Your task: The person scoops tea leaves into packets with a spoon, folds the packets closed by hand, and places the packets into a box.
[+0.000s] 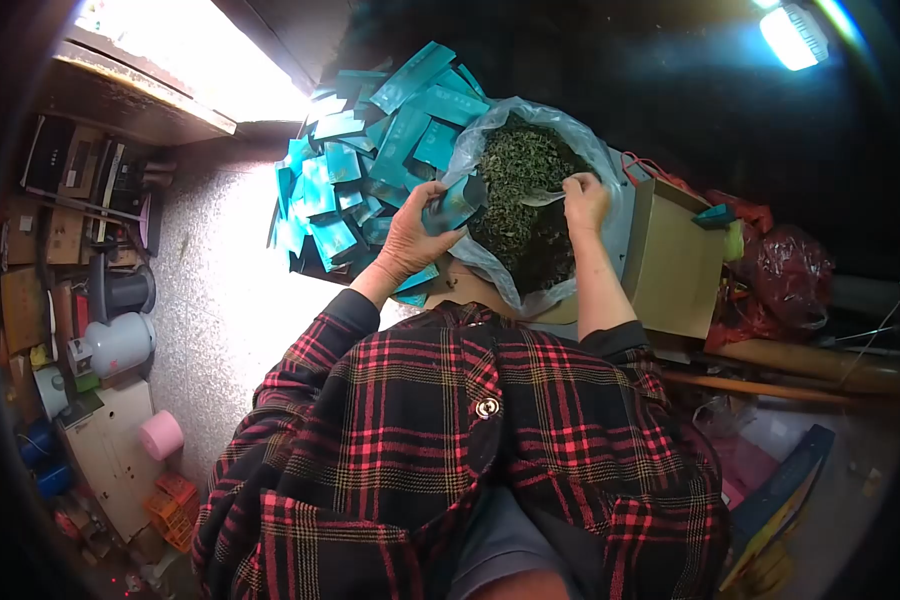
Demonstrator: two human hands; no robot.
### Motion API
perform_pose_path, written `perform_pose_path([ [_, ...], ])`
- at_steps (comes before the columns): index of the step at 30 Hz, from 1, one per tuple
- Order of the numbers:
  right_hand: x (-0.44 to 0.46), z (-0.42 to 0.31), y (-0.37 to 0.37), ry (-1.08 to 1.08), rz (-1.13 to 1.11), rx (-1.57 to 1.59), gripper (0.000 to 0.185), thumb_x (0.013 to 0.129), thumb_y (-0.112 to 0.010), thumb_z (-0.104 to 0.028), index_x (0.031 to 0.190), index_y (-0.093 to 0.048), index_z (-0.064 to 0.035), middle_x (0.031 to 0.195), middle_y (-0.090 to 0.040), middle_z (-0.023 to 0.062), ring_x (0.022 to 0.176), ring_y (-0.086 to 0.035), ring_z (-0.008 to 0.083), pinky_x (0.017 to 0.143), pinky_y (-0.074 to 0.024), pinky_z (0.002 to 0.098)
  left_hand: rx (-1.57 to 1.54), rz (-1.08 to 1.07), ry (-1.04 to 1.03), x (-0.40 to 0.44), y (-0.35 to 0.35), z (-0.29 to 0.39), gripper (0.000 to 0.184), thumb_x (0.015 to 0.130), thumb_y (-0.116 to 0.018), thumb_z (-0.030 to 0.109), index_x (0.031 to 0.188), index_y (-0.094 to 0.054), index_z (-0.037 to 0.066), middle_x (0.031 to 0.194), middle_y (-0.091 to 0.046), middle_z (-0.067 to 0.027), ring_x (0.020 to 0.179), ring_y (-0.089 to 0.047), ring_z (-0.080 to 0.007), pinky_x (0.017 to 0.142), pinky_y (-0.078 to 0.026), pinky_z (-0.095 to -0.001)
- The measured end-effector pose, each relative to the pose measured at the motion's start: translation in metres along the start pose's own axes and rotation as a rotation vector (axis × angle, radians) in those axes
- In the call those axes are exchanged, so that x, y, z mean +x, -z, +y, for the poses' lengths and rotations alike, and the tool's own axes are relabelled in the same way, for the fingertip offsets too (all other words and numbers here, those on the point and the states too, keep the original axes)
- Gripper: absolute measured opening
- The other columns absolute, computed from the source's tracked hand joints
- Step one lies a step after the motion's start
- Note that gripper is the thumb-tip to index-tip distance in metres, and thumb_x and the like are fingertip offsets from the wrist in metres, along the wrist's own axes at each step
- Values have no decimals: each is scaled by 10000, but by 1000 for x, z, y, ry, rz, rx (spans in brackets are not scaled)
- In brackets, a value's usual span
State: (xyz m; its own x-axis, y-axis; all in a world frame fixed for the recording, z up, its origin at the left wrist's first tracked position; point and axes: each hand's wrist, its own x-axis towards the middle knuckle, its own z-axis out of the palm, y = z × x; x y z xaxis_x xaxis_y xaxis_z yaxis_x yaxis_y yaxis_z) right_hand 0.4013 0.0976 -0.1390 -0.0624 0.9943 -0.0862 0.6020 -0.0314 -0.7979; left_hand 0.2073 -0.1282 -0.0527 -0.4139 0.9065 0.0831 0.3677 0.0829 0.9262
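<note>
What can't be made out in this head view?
- Print on teal packets: head, too small.
- Grip end of pale utensil: head, behind right hand.
- Contents of red bag: head, crumpled plastic.
- Person's lower legs: head, cut off by bottom edge.

A tilted teal packet (454, 207) is held by the left fingers (428, 191), a pale scoop (542, 198) by the right fingers (577, 184), over crumbled green leaves (522, 160).

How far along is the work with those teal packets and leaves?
Done: maybe some piled teal packets; whether they're filled, I can't tell. In hand: the left hand holds one packet, the right hand a small scoop over the leaves. Remaining: probably plenty, since many leaves lie in the bag.
</note>
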Motion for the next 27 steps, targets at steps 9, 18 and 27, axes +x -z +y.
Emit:
perform_pose_path([
  [9,-49,-36,25,291,-201,-30,141,740,-599,-166,792,-669,-55,737,-660,132,678,-641,289,647,-499,368,21,-11,-35,2,-5,-4,627,647,-772,95,1184,-453,49,1094,-535,-88,1046,-520,-183,959,-394,-310],
  [18,-24,-26,57,699,239,-600,117,820,-563,-155,775,-580,-48,666,-624,146,648,-619,332,589,-493,443,55,38,-24,2,-4,-11,619,654,-770,118,1182,-455,54,1094,-545,-104,1043,-531,-205,942,-410,-321],
  [27,-26,-16,9,-201,-166,253,126,814,-566,-128,808,-625,-16,600,-606,97,436,-554,186,374,-423,315,221,-29,8,20,-23,-3,618,639,-775,161,1161,-462,58,1091,-552,-144,1036,-553,-287,898,-443,-355],
])
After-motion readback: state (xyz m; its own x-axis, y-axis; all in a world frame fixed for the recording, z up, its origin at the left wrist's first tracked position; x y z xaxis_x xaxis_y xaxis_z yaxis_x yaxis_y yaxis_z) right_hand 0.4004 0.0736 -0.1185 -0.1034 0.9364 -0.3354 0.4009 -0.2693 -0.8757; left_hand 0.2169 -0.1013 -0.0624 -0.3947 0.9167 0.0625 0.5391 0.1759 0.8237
